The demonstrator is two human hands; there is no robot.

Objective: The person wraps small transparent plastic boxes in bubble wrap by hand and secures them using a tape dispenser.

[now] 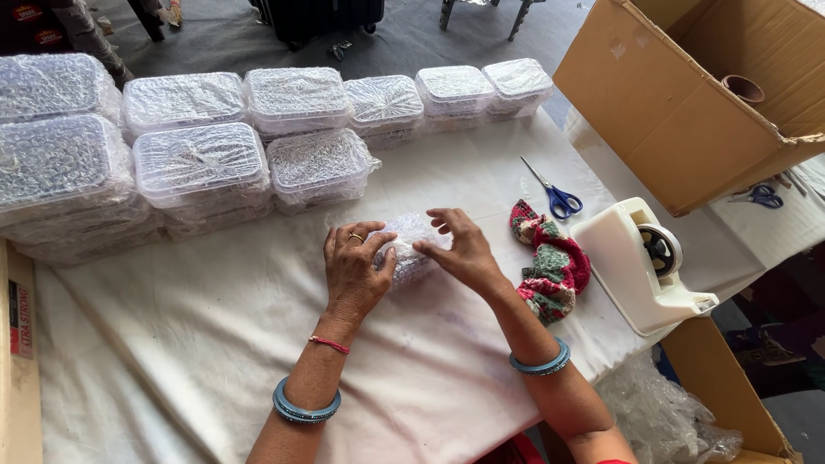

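Observation:
A small bundle wrapped in bubble wrap (409, 243) lies on the white cloth-covered table (215, 326). My left hand (355, 268) presses on its left side, fingers curled over the wrap. From the right, my right hand (461, 249) covers the bundle's other side with the fingers spread on top. Both hands grip the bundle between them.
Several clear plastic boxes wrapped in bubble wrap (202, 163) stand in rows at the back left. Blue-handled scissors (557, 195), a knitted red and green cloth (550, 262) and a white tape dispenser (640, 262) lie to the right. An open cardboard box (687, 94) stands at the back right.

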